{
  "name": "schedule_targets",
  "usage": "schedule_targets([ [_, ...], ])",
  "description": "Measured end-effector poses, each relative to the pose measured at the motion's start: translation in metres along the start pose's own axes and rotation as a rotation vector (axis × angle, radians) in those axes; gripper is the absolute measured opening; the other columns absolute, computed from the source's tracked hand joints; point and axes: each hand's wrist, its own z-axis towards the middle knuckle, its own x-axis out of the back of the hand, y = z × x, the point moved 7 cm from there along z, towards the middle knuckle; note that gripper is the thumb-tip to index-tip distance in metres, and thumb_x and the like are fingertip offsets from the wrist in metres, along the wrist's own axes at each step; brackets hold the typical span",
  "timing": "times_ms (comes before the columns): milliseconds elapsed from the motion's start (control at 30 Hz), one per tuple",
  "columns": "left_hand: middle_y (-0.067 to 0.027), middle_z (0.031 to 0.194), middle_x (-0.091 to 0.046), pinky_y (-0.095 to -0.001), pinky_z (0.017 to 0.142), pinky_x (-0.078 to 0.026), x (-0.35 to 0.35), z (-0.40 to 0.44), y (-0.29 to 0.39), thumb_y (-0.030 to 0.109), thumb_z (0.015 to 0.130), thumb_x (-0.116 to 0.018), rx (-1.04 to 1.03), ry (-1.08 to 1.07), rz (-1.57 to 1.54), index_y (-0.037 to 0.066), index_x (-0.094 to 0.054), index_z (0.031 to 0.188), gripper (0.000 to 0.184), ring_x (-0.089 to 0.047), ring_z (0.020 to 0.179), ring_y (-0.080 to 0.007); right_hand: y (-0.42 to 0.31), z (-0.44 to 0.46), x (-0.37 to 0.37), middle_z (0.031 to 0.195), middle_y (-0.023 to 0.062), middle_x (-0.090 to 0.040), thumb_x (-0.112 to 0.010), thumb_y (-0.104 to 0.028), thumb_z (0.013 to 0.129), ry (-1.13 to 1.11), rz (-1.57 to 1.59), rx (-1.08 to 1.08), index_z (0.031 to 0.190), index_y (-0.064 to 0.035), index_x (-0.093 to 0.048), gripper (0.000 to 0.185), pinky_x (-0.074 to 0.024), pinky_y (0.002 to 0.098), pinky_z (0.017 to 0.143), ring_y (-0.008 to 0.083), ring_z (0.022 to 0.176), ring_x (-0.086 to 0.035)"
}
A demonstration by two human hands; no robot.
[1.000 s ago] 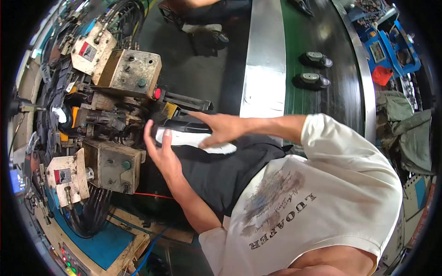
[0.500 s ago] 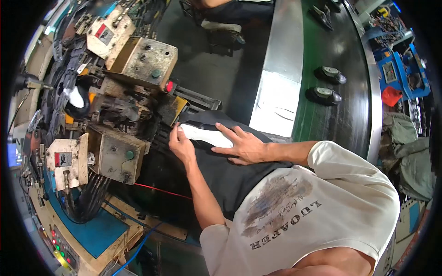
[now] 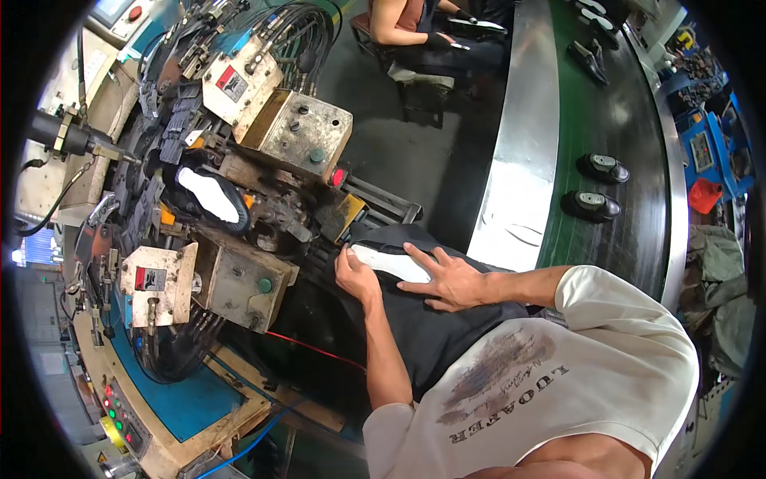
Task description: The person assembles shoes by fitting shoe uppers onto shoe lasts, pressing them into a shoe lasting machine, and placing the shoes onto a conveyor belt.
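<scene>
- A white-soled shoe piece is laid on the seated person's dark-clothed lap, its white underside turned up and dark material seen along its edge.
- Its machine-side end is held by the left hand, whose fingers are bent and drawn together at the tip.
- The right hand is spread palm down over the other end; its fingers are parted widely, with fingertips set across the white surface and near its edges. Whether any grip is made beneath cannot be told.
- Just beyond the left hand, a machine is seen, its worn upper box and lower box each fitted with a green button.
- Within the machine, a second white-soled shoe is seated, well apart from both hands.
- On the dark conveyor belt to the right, two dark shoes are placed side by side, with more footwear lying farther up.
- At the top, a co-worker's dark-gloved hand is seen beside the metal ledge; a slim object is held in it.
</scene>
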Motion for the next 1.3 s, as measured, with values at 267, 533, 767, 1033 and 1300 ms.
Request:
schedule_targets([
  [267, -0.0158, 0.136, -0.067, -0.0349, 0.109, -0.045, 0.039, 0.093, -0.091, 0.032, 0.104, -0.063, 0.188, -0.252, -0.438, -0.001, -0.065, 0.136, 0.046, -0.062, 0.127, -0.0252, 0.027, 0.006, 0.039, 0.165, 0.0347, -0.026, -0.076, -0.031, 0.089, 0.104, 0.257, -0.122, 0.149, -0.0288, -0.063, 0.061, -0.0539, 0.0539, 0.103, 0.0488, 0.120, -0.058],
  [533, -0.0146, 0.148, -0.056, -0.0491, 0.111, -0.046, 0.099, 0.270, -0.002, 0.044, 0.104, -0.062, 0.423, -0.315, -1.158, 0.008, -0.041, 0.157, 0.067, -0.055, 0.135, -0.0306, 0.014, 0.096, 0.143, 0.164, 0.0347, -0.026, -0.078, -0.027, 0.087, 0.395, 0.054, -0.054, 0.146, -0.0272, -0.065, 0.060, -0.0560, 0.0527, 0.097, 0.0465, 0.114, -0.058],
  [767, -0.0215, 0.150, -0.053, -0.0490, 0.109, -0.051, 0.165, 0.208, 0.015, 0.036, 0.110, -0.052, 0.106, -0.146, -1.047, 0.000, -0.033, 0.162, 0.065, -0.059, 0.131, -0.0344, -0.036, 0.248, 0.180, 0.165, 0.0349, -0.026, -0.078, -0.031, 0.087, 0.448, 0.023, 0.099, 0.148, -0.0312, -0.062, 0.063, -0.0591, 0.0513, 0.092, 0.0470, 0.113, -0.057],
  [1033, -0.0244, 0.143, -0.055, -0.0619, 0.100, -0.055, 0.174, 0.024, -0.031, 0.055, 0.095, -0.065, 0.311, -0.170, -1.361, 0.011, -0.034, 0.161, 0.086, -0.062, 0.118, -0.0447, -0.052, 0.355, 0.125, 0.167, 0.0347, -0.021, -0.078, -0.032, 0.085, 0.475, 0.129, 0.102, 0.149, -0.0338, -0.060, 0.066, -0.0538, 0.0552, 0.101, 0.0515, 0.120, -0.055],
  [1300, -0.0196, 0.162, -0.040, -0.0513, 0.118, -0.041, 0.099, -0.104, -0.101, 0.030, 0.105, -0.048, 0.674, -0.099, -1.063, 0.003, -0.024, 0.167, 0.072, -0.046, 0.144, -0.0382, -0.067, 0.362, 0.113, 0.167, 0.0348, -0.019, -0.078, -0.033, 0.088, 0.426, 0.068, 0.046, 0.154, -0.0336, -0.054, 0.070, -0.0551, 0.0534, 0.100, 0.0499, 0.118, -0.055],
])
